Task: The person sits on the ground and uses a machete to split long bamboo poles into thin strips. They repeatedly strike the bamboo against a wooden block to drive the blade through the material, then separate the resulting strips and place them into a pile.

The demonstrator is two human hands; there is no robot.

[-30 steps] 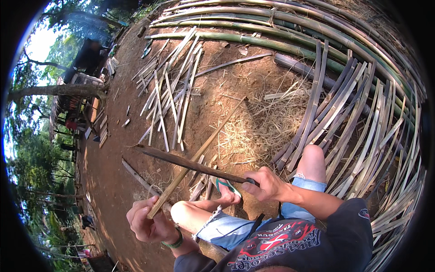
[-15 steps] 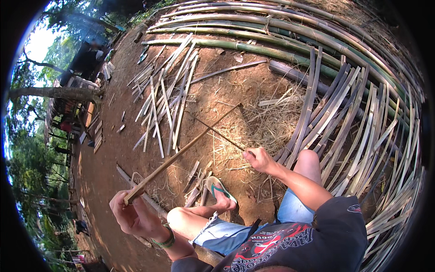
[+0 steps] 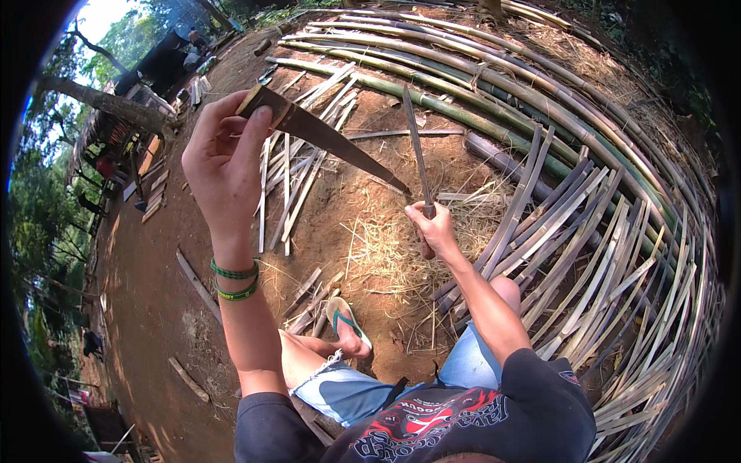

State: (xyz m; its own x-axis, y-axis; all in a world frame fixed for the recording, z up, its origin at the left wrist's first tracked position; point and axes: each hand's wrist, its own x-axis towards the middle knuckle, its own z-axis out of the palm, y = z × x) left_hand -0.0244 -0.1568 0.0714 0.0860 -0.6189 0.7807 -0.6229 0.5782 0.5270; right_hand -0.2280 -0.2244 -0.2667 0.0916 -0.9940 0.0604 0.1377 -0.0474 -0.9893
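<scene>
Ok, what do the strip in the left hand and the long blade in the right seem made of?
Strip: probably split bamboo, matte; flat, with a yellowish-brown end. Long blade: likely metal, dull and dark, given its thin, straight form. Its handle: perhaps wood, brown but too small to be sure.

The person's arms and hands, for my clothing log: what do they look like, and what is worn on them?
Both the left hand and the right hand are ungloved. The left wrist carries two bands: a green upper band and a green-and-yellow lower band. Short dark sleeves cover the upper arms; the right one bears a small printed mark.
</scene>
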